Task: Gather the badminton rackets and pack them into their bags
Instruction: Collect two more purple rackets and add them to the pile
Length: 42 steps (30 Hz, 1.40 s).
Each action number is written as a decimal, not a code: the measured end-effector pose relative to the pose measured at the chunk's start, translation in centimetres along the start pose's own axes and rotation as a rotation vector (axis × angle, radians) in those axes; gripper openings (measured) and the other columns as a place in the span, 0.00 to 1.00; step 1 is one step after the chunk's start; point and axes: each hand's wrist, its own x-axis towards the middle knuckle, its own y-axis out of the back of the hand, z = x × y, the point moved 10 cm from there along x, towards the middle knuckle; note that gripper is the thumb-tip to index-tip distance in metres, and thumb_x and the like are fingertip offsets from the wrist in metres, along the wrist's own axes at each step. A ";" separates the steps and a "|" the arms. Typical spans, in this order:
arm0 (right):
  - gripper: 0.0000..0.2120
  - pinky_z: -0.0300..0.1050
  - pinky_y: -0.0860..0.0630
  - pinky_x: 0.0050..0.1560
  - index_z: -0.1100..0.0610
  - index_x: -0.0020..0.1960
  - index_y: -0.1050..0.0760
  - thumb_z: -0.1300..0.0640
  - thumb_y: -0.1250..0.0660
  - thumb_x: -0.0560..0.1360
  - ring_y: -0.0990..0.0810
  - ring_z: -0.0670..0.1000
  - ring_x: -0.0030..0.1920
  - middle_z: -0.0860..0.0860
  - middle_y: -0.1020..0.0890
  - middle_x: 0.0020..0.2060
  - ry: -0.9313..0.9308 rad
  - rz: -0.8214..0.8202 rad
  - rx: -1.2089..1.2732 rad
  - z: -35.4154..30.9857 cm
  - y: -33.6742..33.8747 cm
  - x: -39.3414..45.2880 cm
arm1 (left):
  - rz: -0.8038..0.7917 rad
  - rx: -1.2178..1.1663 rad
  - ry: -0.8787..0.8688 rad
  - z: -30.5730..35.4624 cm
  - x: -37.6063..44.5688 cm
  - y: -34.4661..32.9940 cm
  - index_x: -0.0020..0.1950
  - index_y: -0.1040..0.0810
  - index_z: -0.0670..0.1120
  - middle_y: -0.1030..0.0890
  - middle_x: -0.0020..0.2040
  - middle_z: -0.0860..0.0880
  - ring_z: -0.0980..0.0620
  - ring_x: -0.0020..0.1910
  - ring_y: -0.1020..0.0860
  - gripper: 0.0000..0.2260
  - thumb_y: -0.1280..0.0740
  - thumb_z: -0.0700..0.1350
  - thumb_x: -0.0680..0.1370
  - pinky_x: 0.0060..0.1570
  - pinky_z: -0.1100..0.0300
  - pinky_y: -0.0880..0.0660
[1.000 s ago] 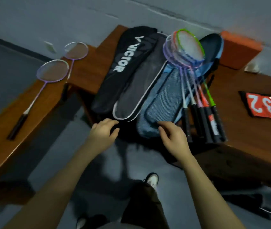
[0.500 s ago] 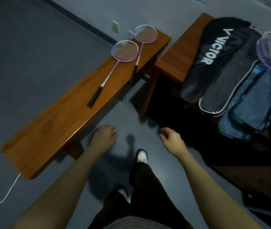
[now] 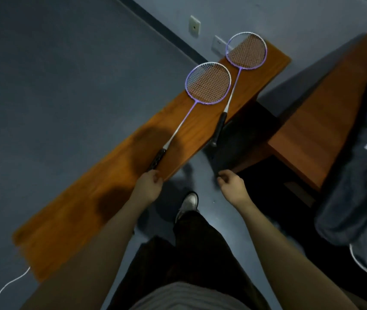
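Wooden table (image 3: 102,198) runs long and narrow from near the left fingers (image 3: 155,176) up and away to the right, with grey floor (image 3: 55,86) open along its far edge. Beyond the right hand (image 3: 231,183), a black racket bag (image 3: 356,175) lies on a second table (image 3: 316,121). Two purple rackets lie flat, heads pointing away. Nearer racket (image 3: 191,110) has its black grip ending just beyond the left hand (image 3: 149,184), whose curled fingers hold nothing. Farther racket (image 3: 238,70) overhangs the table's near edge with its handle, beyond the right hand's loosely curled, unladen fingers.
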 end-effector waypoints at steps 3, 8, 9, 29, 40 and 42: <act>0.15 0.54 0.25 0.50 0.60 0.64 0.29 0.60 0.40 0.78 0.21 0.62 0.50 0.62 0.20 0.50 -0.022 0.009 0.014 -2.0 0.9 5.0 | -0.041 0.053 -0.044 3.1 4.7 1.2 0.70 0.34 0.43 0.26 0.64 0.44 0.47 0.61 0.27 0.18 0.42 0.44 0.80 0.57 0.57 0.31; 0.13 0.44 0.28 0.47 0.60 0.62 0.28 0.61 0.39 0.78 0.23 0.56 0.48 0.58 0.20 0.51 -0.046 0.085 0.076 -3.8 2.0 12.7 | -0.084 0.129 -0.144 7.5 13.3 2.3 0.67 0.30 0.46 0.24 0.62 0.43 0.44 0.60 0.26 0.18 0.40 0.48 0.78 0.62 0.50 0.29; 0.13 0.45 0.27 0.48 0.59 0.62 0.28 0.61 0.39 0.77 0.23 0.55 0.48 0.58 0.21 0.51 -0.055 0.111 0.097 -3.9 2.1 14.0 | -0.082 0.134 -0.159 8.2 15.2 2.4 0.67 0.31 0.44 0.25 0.63 0.41 0.43 0.62 0.27 0.18 0.39 0.46 0.78 0.63 0.51 0.31; 0.34 0.61 0.28 0.60 0.49 0.73 0.44 0.45 0.32 0.73 0.28 0.58 0.64 0.54 0.28 0.65 -0.260 0.414 0.150 0.3 -1.2 25.9 | -0.022 0.180 -0.453 9.7 29.6 -2.6 0.72 0.37 0.44 0.27 0.57 0.40 0.44 0.53 0.25 0.22 0.40 0.37 0.78 0.50 0.61 0.28; 0.23 0.44 0.20 0.47 0.47 0.69 0.32 0.51 0.33 0.75 0.21 0.41 0.44 0.44 0.20 0.48 -0.072 0.524 0.264 -6.7 2.7 17.7 | 0.101 -0.033 -0.630 14.8 22.1 3.7 0.65 0.27 0.40 0.24 0.51 0.42 0.46 0.50 0.23 0.16 0.39 0.38 0.77 0.53 0.55 0.26; 0.24 0.39 0.22 0.46 0.49 0.69 0.32 0.52 0.32 0.74 0.22 0.39 0.41 0.43 0.21 0.45 -0.040 0.542 0.264 -8.5 3.6 14.7 | 0.136 -0.050 -0.661 16.0 19.9 5.2 0.65 0.27 0.41 0.24 0.52 0.42 0.49 0.50 0.24 0.16 0.38 0.37 0.77 0.52 0.61 0.27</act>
